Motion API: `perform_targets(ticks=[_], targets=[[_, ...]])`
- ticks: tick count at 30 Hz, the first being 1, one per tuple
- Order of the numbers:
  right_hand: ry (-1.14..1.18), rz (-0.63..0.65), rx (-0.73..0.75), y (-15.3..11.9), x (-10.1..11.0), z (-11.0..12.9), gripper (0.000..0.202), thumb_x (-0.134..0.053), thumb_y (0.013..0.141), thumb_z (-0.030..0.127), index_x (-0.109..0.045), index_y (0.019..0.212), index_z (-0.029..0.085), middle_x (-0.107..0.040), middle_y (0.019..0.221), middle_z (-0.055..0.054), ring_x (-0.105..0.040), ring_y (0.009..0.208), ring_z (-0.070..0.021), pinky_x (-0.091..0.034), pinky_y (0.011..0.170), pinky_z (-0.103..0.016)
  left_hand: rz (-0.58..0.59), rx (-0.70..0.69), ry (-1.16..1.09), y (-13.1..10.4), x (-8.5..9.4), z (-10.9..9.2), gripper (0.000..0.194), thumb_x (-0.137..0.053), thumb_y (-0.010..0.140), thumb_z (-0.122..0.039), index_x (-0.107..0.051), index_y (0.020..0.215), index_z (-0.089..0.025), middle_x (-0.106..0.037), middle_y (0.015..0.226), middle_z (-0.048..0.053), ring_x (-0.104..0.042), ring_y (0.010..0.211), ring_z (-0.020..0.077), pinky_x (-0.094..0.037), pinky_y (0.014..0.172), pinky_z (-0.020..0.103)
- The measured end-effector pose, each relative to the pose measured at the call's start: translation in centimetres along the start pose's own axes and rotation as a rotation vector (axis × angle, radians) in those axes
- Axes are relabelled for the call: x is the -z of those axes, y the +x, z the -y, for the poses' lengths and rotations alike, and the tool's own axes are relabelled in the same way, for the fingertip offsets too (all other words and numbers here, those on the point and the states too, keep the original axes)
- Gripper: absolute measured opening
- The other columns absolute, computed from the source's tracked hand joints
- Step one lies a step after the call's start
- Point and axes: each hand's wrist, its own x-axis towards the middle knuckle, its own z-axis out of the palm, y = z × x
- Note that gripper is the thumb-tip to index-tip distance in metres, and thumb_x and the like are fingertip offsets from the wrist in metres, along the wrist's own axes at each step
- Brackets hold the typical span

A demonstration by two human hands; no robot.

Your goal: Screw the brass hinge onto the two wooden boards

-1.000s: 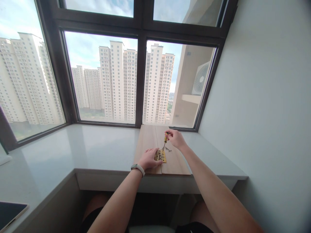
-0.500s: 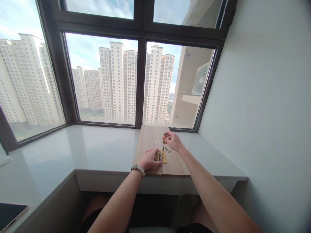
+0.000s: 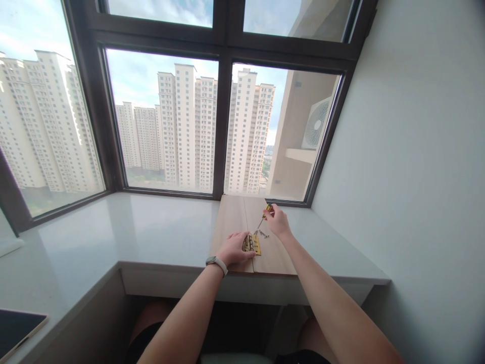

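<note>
A brass hinge (image 3: 256, 245) lies over the seam between two wooden boards (image 3: 232, 216). My left hand (image 3: 234, 248) holds it from the left, thumb along its near edge and fingers at its far side, covering part of the left leaf. Screw holes show in the right leaf. My right hand (image 3: 278, 222) is closed around the yellow-and-black handle of a screwdriver (image 3: 269, 208). The shaft slants down to the left, its tip close to the hinge's far edge. Several small screws (image 3: 264, 234) lie loose on the right board, beside the tip.
The boards rest on a white windowsill counter (image 3: 159, 230) below dark-framed windows. A wall (image 3: 413, 151) rises at the right. A dark flat device (image 3: 18, 328) lies at the lower left. The counter's front edge (image 3: 166, 264) runs just below the boards.
My right hand has moved slightly right, and the screwdriver has gone from nearly upright over the hinge to slanted, its tip nearer the screws. My left hand stays on the hinge.
</note>
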Motion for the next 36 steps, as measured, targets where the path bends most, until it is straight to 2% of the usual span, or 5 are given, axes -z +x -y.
perform_targets(ticks=[7,20,27,36], targets=[[0.013,0.027,-0.023,-0.4,-0.8,-1.1,0.018,-0.057,0.091,0.042,-0.056,0.091,0.024,-0.073,0.093,-0.004,-0.071,0.07,-0.019,-0.051,0.068,-0.03,-0.002,0.008,-0.003,-0.1,0.1,-0.1,0.09,-0.065,0.075,-0.071,-0.039,0.15,-0.027,-0.053,0.148,0.008,-0.045,0.137,0.0325,-0.031,0.116,0.041],[0.015,0.034,0.015,-0.2,-0.8,0.2,0.019,-0.056,0.092,0.043,-0.056,0.092,0.024,-0.073,0.094,-0.003,-0.071,0.07,-0.018,-0.051,0.066,-0.028,-0.012,-0.001,-0.009,0.3,-0.4,0.4,0.089,-0.068,0.074,-0.069,-0.041,0.149,-0.028,-0.053,0.147,0.008,-0.046,0.137,0.0306,-0.03,0.117,0.04],[0.005,0.06,-0.022,-0.3,-1.3,-0.3,0.019,-0.056,0.09,0.043,-0.057,0.091,0.024,-0.073,0.091,-0.004,-0.071,0.069,-0.0189,-0.051,0.066,-0.029,-0.002,0.016,-0.015,0.0,-0.1,0.2,0.09,-0.067,0.074,-0.069,-0.039,0.15,-0.029,-0.051,0.15,0.007,-0.044,0.138,0.0314,-0.03,0.118,0.041],[-0.026,0.02,-0.048,-0.4,-1.1,-0.5,0.022,-0.055,0.09,0.044,-0.058,0.094,0.023,-0.073,0.095,-0.006,-0.07,0.07,-0.0191,-0.049,0.067,-0.029,0.003,0.009,0.005,0.0,0.0,0.0,0.088,-0.066,0.076,-0.066,-0.039,0.15,-0.028,-0.051,0.15,0.008,-0.044,0.139,0.0311,-0.028,0.119,0.04]])
